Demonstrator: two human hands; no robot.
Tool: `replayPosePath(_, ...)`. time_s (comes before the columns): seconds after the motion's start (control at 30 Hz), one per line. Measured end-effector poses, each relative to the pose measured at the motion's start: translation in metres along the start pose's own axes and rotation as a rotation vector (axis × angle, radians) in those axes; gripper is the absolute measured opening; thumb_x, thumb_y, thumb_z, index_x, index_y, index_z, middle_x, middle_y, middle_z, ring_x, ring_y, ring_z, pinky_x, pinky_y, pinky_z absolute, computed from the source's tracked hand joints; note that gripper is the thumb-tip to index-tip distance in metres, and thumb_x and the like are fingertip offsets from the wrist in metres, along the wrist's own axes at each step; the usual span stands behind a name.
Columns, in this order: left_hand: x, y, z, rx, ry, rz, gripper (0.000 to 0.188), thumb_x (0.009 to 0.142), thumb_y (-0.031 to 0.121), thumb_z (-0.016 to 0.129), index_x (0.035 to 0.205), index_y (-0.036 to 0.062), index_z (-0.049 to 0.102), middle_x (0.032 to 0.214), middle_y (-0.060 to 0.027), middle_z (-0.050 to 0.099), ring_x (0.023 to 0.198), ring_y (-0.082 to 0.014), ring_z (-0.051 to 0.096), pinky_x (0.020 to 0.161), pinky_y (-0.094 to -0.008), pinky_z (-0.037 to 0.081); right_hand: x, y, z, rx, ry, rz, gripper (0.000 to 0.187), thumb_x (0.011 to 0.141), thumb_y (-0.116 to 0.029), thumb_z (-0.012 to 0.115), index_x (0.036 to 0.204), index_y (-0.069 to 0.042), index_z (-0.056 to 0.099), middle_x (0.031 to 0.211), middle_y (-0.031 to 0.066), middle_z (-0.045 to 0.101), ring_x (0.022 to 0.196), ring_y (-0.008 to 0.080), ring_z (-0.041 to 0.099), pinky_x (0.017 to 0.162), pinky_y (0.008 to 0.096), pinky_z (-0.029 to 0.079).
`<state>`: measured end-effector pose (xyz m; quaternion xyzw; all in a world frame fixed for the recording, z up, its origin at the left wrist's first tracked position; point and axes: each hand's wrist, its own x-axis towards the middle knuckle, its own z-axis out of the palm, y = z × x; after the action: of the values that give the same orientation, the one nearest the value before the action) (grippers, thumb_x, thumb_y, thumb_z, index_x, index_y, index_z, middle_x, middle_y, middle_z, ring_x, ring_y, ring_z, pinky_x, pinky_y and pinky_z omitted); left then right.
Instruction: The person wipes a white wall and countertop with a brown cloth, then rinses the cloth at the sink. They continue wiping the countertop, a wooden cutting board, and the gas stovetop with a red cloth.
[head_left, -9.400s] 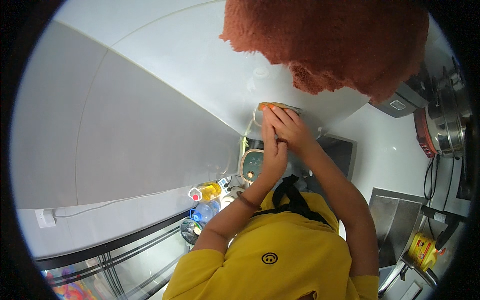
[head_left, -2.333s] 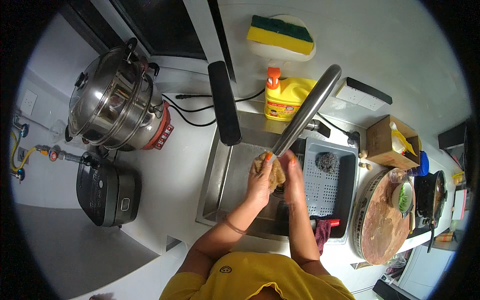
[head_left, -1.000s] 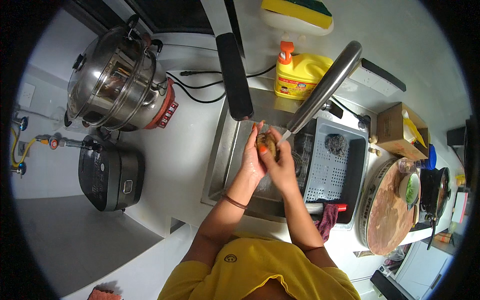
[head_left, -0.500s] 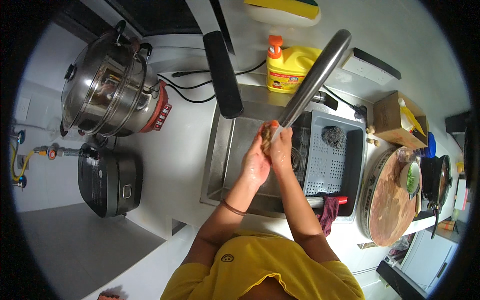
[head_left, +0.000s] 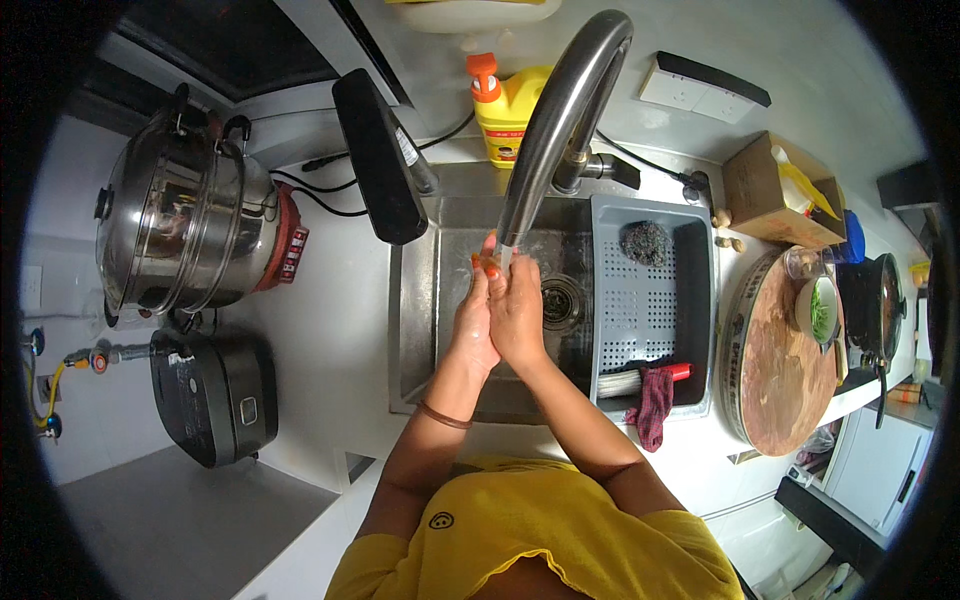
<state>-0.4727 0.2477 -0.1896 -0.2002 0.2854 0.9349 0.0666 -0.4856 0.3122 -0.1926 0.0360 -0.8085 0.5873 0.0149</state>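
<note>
My left hand [head_left: 474, 325] and my right hand [head_left: 517, 312] are pressed together, fingers curled, under the tip of the curved steel faucet [head_left: 548, 120]. Water from it runs over the fingers, and both hands look wet. Between them is a brown, knobbly piece, perhaps ginger root; it is almost fully hidden by the fingers and showed better a moment ago. The hands hang over the steel sink [head_left: 402, 335], left of its drain [head_left: 562, 303]. A brown band [head_left: 443, 416] circles my left wrist.
In the sink's right side sits a grey perforated basket [head_left: 652, 310] with a steel scrubber [head_left: 645, 243] and a dark red cloth [head_left: 651, 408]. A yellow bottle [head_left: 508, 125] stands behind. Farther right are a round chopping board [head_left: 780, 380] and a bowl of chopped greens [head_left: 820, 310].
The view has shifted, so the surroundings sit farther left. My hands have closed more tightly together and now cover the brown piece, which was plainly visible between them before.
</note>
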Motion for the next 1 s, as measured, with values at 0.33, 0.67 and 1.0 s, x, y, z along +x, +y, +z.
replayPosePath(0.33, -0.001, -0.008, 0.002, -0.045, 0.001, 0.090, 0.043, 0.097, 0.040, 0.041, 0.133, 0.0164, 0.044, 0.134, -0.0043, 0.048, 0.124, -0.0207, 0.044, 0.105, -0.0360, 0.031, 0.022, 0.008, -0.007, 1.025, -0.047, 0.693, 0.037, 0.100, -0.030, 0.038, 0.110, -0.001, 0.059, 0.101, 0.0087, 0.063, 0.090, 0.0174, 0.060, 0.081, 0.0286, 0.047)
replayPosePath(0.67, 0.002, -0.003, -0.007, -0.153, -0.021, -0.078, 0.054, 0.095, 0.054, 0.037, 0.143, 0.0278, 0.034, 0.146, -0.0095, 0.033, 0.135, -0.0272, 0.031, 0.108, -0.0489, 0.025, -0.019, -0.025, -0.012, 0.034, -0.158, -0.140, 0.049, 0.097, -0.032, 0.039, 0.135, -0.002, 0.043, 0.144, 0.0214, 0.035, 0.136, 0.0390, 0.028, 0.111, 0.0507, 0.010)
replayPosePath(1.0, 0.000, -0.019, 0.004, -0.102, 0.036, -0.044, 0.048, 0.098, 0.039, 0.043, 0.138, 0.0154, 0.039, 0.142, -0.0041, 0.040, 0.129, -0.0183, 0.039, 0.107, -0.0368, 0.033, 0.017, -0.009, -0.023, -0.515, 0.152, -0.123, 0.035, 0.088, -0.019, 0.056, 0.122, -0.009, 0.057, 0.141, 0.0126, 0.041, 0.138, 0.0341, 0.024, 0.110, 0.0586, 0.002)
